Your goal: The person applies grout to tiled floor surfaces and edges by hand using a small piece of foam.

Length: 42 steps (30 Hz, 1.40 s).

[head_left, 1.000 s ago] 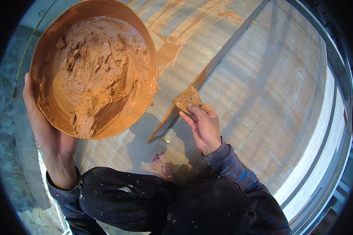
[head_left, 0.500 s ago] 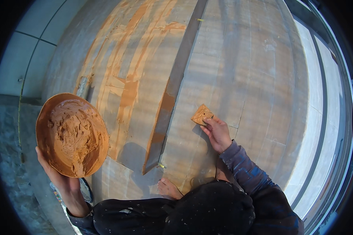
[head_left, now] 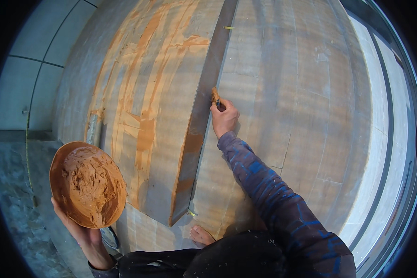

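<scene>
On the left, my left hand holds a round orange-brown bowl from beneath and its near side. Thick, wet orange-brown putty fills much of the bowl. My right hand reaches forward and pinches a small flat putty spreader smeared with the same putty, now seen nearly edge-on. The spreader is at the right side of a long, narrow dark strip, which is the raised edge of a panel; whether it touches is unclear. Two putty-coloured patches mark the strip's near part.
Left of the strip, a wide panel surface bears long smears of orange putty. Brown floor planks spread to the right, toward a white sill. A bare foot stands near the strip's lower end. A putty-stained grey tool lies beyond the bowl.
My right hand has moved forward and left to the dark strip, turning the spreader from flat-on to edge-on. The bowl in my left hand sits slightly lower in view.
</scene>
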{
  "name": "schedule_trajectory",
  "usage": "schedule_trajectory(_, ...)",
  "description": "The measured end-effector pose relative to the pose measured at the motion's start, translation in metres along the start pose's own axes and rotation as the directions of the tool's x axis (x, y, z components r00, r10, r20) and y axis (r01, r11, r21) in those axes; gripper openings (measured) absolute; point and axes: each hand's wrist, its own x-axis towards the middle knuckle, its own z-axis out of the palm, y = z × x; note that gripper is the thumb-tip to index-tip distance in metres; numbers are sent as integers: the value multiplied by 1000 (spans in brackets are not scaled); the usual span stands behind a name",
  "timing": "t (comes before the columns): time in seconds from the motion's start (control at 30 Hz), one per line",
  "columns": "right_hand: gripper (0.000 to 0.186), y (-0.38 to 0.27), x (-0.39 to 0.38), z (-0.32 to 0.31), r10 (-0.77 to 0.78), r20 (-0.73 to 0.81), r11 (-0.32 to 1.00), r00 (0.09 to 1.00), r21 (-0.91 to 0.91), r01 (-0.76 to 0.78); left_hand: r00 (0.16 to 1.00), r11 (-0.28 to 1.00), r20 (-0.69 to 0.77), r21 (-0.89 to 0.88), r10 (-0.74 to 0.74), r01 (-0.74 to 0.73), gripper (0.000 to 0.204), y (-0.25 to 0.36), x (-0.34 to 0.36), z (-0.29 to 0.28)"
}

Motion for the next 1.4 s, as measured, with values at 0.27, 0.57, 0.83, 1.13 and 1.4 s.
schedule_trajectory(0.27,38,2,17,15,-207,152,971,967,155,184,998,998,-55,58,35,-32,56,-44,58,56)
schedule_trajectory(0.57,38,15,80,6,-425,125,905,897,35,424,998,998,-53,57,18,-15,58,-89,77,130)
schedule_trajectory(0.83,33,10,89,-38,-45,414,978,909,205,-45,998,998,-21,19,59,-59,58,-79,68,131)
schedule_trajectory(1.13,39,-234,-86,-40,-247,710,920,660,386,-71,980,994,186,90,-72,56,67,2,93,13)
schedule_trajectory(1.4,38,-317,-222,-12,-523,843,511,129,189,838,954,986,300,159,-10,-40,67,50,66,-64)
